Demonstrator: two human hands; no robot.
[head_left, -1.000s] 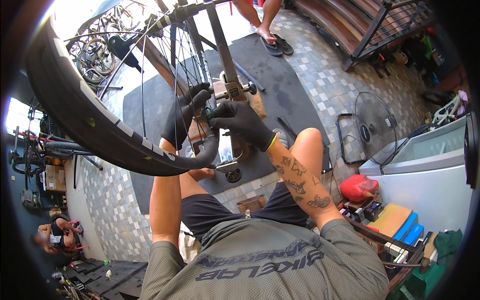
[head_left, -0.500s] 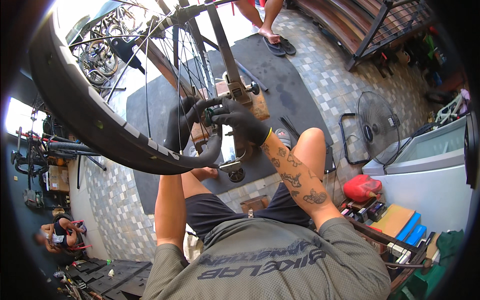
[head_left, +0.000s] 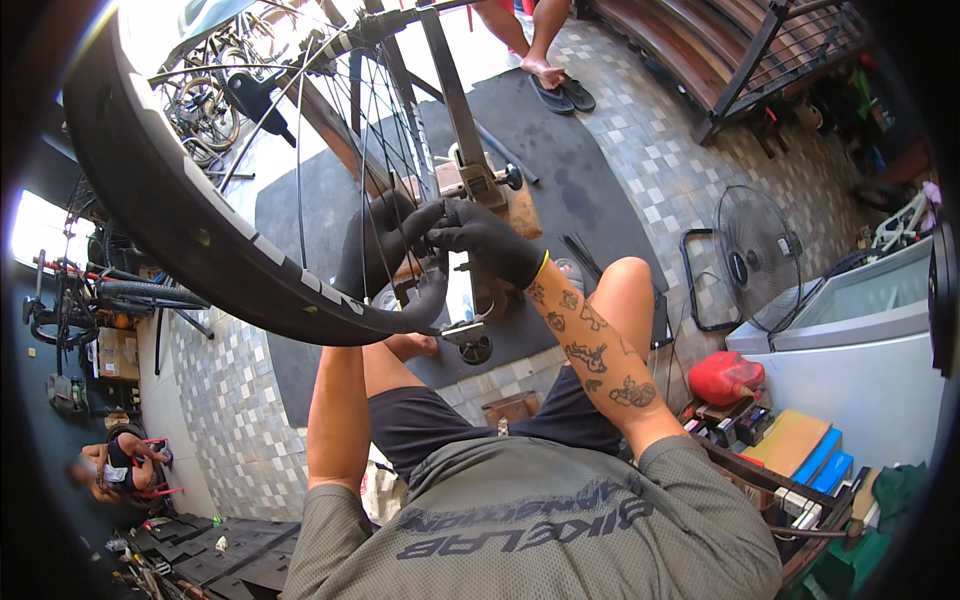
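Observation:
A black bicycle wheel rim with white markings curves from the upper left down to my hands, its thin spokes running up to the hub. It is mounted in a metal truing stand. Wearing a black glove, my left hand reaches in among the spokes, its fingers closed near the rim. My right hand, gloved too, comes from the other side with bent fingers pressed together. The fingertips of both hands meet at the rim; whatever they pinch there is hidden.
A dark mat lies under the stand. Another person's feet stand near black flip-flops. On the right are a floor fan, a red fuel can and a white chest freezer. Bicycles crowd the far left.
My hands have drawn closer together; the small greenish thing seen between the fingers is now covered. The rim has shifted slightly in view.

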